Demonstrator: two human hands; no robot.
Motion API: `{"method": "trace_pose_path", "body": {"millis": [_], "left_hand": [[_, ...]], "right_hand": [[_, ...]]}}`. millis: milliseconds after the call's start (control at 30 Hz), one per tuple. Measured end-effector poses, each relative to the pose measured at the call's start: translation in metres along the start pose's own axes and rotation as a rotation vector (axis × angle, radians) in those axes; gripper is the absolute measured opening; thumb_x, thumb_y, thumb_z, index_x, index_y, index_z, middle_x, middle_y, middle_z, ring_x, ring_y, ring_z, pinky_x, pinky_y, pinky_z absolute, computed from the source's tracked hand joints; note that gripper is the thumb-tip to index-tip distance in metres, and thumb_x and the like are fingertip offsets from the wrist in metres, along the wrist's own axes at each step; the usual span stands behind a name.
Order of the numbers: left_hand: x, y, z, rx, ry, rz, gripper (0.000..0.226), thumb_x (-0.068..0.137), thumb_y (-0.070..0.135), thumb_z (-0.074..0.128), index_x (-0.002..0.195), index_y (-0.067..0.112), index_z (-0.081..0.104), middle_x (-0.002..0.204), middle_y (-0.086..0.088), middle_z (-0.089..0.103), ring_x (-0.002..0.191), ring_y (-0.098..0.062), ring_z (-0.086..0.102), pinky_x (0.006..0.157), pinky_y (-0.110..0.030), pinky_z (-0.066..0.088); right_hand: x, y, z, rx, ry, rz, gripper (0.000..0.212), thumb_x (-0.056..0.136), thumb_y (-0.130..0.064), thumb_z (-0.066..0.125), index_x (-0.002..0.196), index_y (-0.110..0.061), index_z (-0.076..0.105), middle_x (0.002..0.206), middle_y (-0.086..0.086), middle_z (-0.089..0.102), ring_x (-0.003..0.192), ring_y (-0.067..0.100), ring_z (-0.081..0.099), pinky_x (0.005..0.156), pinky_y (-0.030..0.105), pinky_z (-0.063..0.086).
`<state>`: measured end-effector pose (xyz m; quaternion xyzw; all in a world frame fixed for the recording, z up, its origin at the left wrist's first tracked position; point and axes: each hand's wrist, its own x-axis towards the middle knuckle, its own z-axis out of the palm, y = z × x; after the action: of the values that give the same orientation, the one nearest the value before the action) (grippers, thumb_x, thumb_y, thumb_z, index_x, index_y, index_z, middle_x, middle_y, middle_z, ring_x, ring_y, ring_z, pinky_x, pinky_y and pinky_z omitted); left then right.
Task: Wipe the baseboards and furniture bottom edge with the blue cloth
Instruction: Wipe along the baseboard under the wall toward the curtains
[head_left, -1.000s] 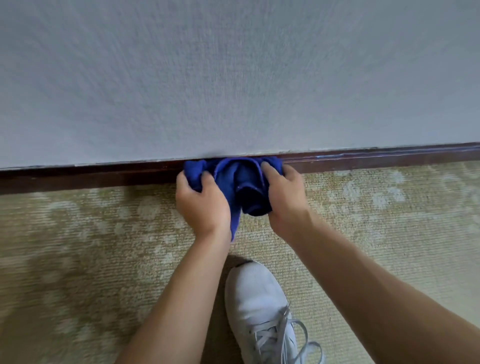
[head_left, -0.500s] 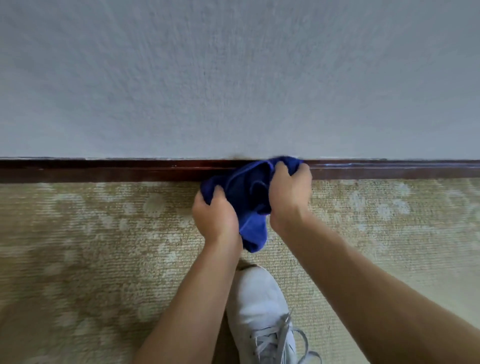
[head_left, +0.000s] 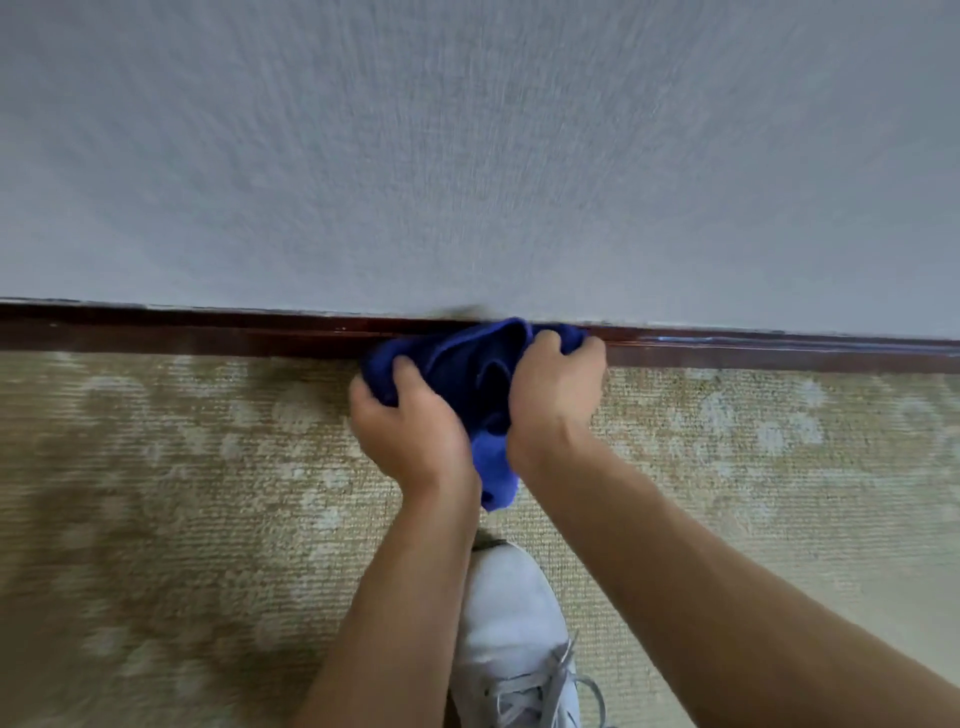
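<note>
A bunched blue cloth (head_left: 470, 369) lies against the dark brown baseboard (head_left: 208, 332) that runs across the foot of the wall. My left hand (head_left: 410, 431) grips the cloth's left end, just below the baseboard. My right hand (head_left: 553, 395) grips its right end and presses it onto the baseboard's top edge. A tail of the cloth hangs down between my wrists. No furniture is in view.
A pale textured wall (head_left: 467, 156) fills the upper half. A beige patterned carpet (head_left: 182, 493) covers the floor. My white laced shoe (head_left: 514, 639) stands on the carpet just behind my hands.
Both hands and the cloth have shifted to the right along the baseboard. The view has levelled, so the baseboard now runs nearly horizontal.
</note>
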<state>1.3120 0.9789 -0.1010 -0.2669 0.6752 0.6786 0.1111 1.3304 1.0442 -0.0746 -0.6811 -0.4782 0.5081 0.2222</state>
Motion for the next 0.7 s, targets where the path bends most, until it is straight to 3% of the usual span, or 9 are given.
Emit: {"method": "trace_pose_path", "body": {"millis": [67, 167, 267, 367, 433, 500, 600, 700], "left_hand": [[0.034, 0.015, -0.012, -0.071, 0.206, 0.146, 0.011, 0.088, 0.015, 0.056, 0.097, 0.014, 0.062, 0.096, -0.004, 0.066, 0.085, -0.015, 0.066, 0.085, -0.033, 0.056], [0.065, 0.023, -0.022, 0.019, 0.288, 0.361, 0.028, 0.083, 0.014, 0.056, 0.103, -0.004, 0.065, 0.085, -0.002, 0.061, 0.067, 0.0, 0.057, 0.077, -0.024, 0.05], [0.035, 0.004, -0.015, 0.292, 0.093, 0.465, 0.018, 0.082, 0.02, 0.058, 0.086, 0.005, 0.066, 0.073, 0.003, 0.061, 0.063, -0.009, 0.051, 0.071, -0.031, 0.049], [-0.006, -0.015, 0.009, 0.589, -0.23, 0.507, 0.015, 0.084, 0.019, 0.063, 0.073, 0.011, 0.059, 0.064, 0.003, 0.059, 0.058, -0.014, 0.049, 0.06, -0.029, 0.04], [-0.013, -0.021, 0.022, 0.63, -0.286, 0.444, 0.014, 0.086, 0.017, 0.066, 0.074, 0.012, 0.06, 0.066, 0.005, 0.06, 0.057, -0.011, 0.05, 0.058, -0.018, 0.036], [-0.008, -0.025, 0.022, 0.571, -0.284, 0.343, 0.011, 0.086, 0.018, 0.064, 0.076, 0.013, 0.062, 0.069, 0.004, 0.063, 0.061, -0.009, 0.056, 0.063, -0.014, 0.043], [0.005, -0.031, 0.02, 0.272, -0.075, 0.047, 0.01, 0.079, 0.024, 0.059, 0.078, 0.015, 0.064, 0.075, -0.002, 0.068, 0.075, -0.029, 0.066, 0.072, -0.037, 0.054], [0.009, -0.026, 0.034, 0.065, 0.063, -0.099, 0.017, 0.072, 0.031, 0.055, 0.077, 0.016, 0.063, 0.078, -0.005, 0.068, 0.076, -0.031, 0.066, 0.073, -0.038, 0.055]], "right_hand": [[-0.028, 0.005, 0.028, 0.045, -0.201, 0.03, 0.027, 0.083, -0.024, 0.049, 0.103, -0.008, 0.056, 0.096, 0.012, 0.065, 0.094, 0.03, 0.061, 0.094, 0.046, 0.049], [-0.04, 0.008, 0.044, 0.137, -0.323, 0.155, 0.029, 0.072, -0.033, 0.051, 0.094, -0.016, 0.058, 0.1, 0.011, 0.069, 0.096, 0.032, 0.066, 0.093, 0.05, 0.052], [-0.02, 0.007, 0.016, 0.223, -0.188, 0.167, 0.006, 0.079, -0.025, 0.054, 0.079, -0.019, 0.053, 0.087, 0.008, 0.066, 0.082, 0.031, 0.064, 0.087, 0.052, 0.055], [0.026, 0.009, -0.026, 0.294, 0.059, 0.163, 0.007, 0.084, -0.016, 0.05, 0.079, -0.021, 0.054, 0.083, 0.004, 0.063, 0.077, 0.028, 0.062, 0.08, 0.049, 0.056], [0.048, 0.011, -0.038, 0.343, 0.142, 0.215, 0.011, 0.088, -0.011, 0.046, 0.088, -0.018, 0.055, 0.084, 0.002, 0.062, 0.075, 0.026, 0.061, 0.072, 0.04, 0.054], [0.047, 0.017, -0.029, 0.318, 0.12, 0.217, 0.014, 0.088, -0.009, 0.043, 0.093, -0.017, 0.053, 0.088, 0.002, 0.062, 0.078, 0.025, 0.059, 0.077, 0.04, 0.053], [0.032, 0.024, -0.006, 0.214, 0.04, 0.243, 0.025, 0.087, -0.016, 0.042, 0.109, -0.015, 0.053, 0.108, 0.01, 0.064, 0.094, 0.03, 0.063, 0.096, 0.049, 0.051], [0.036, 0.021, 0.001, 0.175, -0.029, 0.231, 0.015, 0.09, -0.014, 0.039, 0.101, -0.016, 0.049, 0.102, 0.009, 0.06, 0.089, 0.028, 0.057, 0.097, 0.047, 0.049]]}}
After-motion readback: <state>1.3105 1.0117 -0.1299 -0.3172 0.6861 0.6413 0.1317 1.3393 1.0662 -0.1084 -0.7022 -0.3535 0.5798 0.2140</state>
